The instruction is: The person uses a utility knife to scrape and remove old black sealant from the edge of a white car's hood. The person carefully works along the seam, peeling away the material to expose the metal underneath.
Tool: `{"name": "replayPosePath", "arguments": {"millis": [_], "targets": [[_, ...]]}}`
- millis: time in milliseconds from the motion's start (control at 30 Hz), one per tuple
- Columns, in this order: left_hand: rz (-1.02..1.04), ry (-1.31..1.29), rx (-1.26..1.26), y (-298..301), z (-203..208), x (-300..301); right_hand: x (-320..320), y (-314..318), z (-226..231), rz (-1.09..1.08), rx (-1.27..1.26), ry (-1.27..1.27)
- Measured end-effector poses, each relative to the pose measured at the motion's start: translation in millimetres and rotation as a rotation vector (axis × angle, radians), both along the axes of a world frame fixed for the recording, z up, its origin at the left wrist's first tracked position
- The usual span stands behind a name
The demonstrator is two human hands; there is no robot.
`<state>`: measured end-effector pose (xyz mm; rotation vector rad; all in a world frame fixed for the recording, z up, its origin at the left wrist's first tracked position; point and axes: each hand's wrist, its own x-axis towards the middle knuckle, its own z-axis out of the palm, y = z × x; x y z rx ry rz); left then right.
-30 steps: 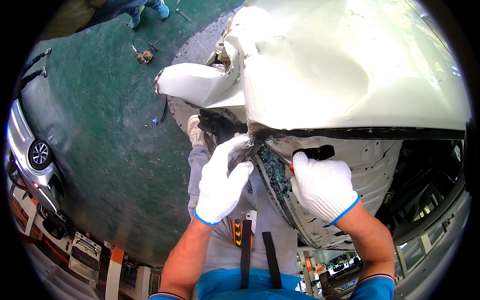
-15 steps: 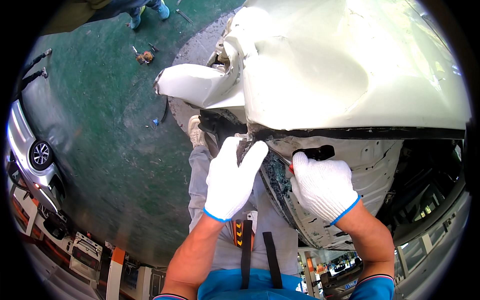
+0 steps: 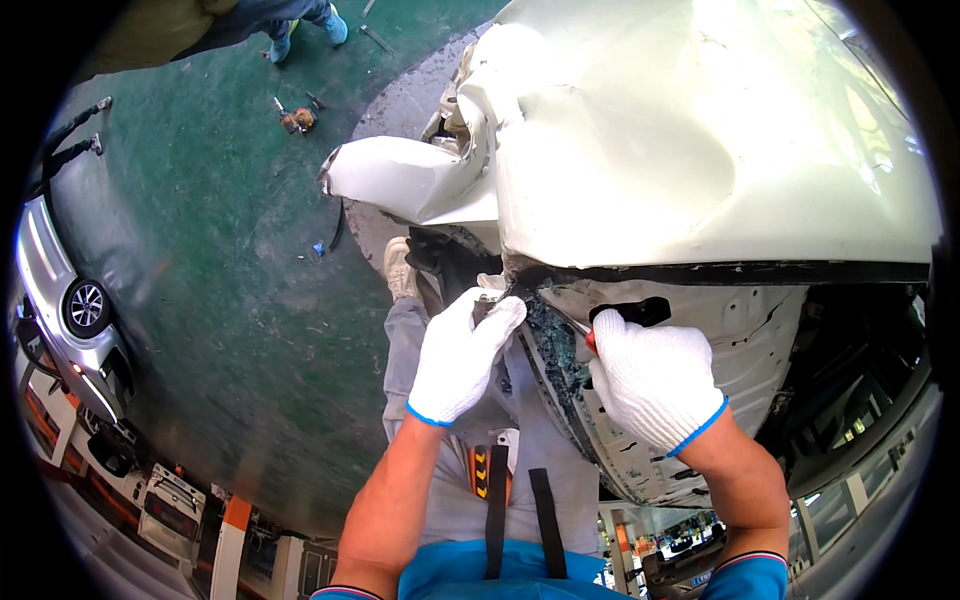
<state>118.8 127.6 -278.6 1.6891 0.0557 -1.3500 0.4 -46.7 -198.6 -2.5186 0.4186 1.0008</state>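
Observation:
My right hand (image 3: 655, 380), in a white knit glove with a blue cuff, is closed around the red handle of a screwdriver (image 3: 590, 341). Its thin metal shaft points up and left toward the seam of a damaged white car body (image 3: 700, 350). To the left, my left hand (image 3: 457, 355), gloved the same way, has thumb and fingers drawn together at the panel's torn corner. Whatever lies in that pinch is mostly hidden. Crumbled bluish glass (image 3: 553, 350) fills the channel between my hands. Above them spreads a large dented white panel (image 3: 620, 160).
A crumpled white body piece (image 3: 395, 178) juts out left over the green floor (image 3: 230, 300). My shoe (image 3: 400, 268) is below it. Small parts (image 3: 297, 120) lie on the floor near another person's shoes (image 3: 332, 25). A silver car (image 3: 75, 300) stands far left.
My left thumb and fingers have come closer together. The screwdriver's shaft now shows beyond my right hand, where only red showed before. The whole view has shifted slightly.

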Motion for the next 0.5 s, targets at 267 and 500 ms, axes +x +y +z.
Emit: {"name": "replayPosePath", "arguments": {"millis": [267,500], "targets": [[0.065,0.189,-0.064,14.3,-12.2,-2.2,-0.6,-3.8,-4.7,0.010,0.008,-0.027],[0.047,0.005,-0.076,1.3,-4.9,-4.1,2.7,-4.1,-4.5,-0.009,0.021,0.022]]}}
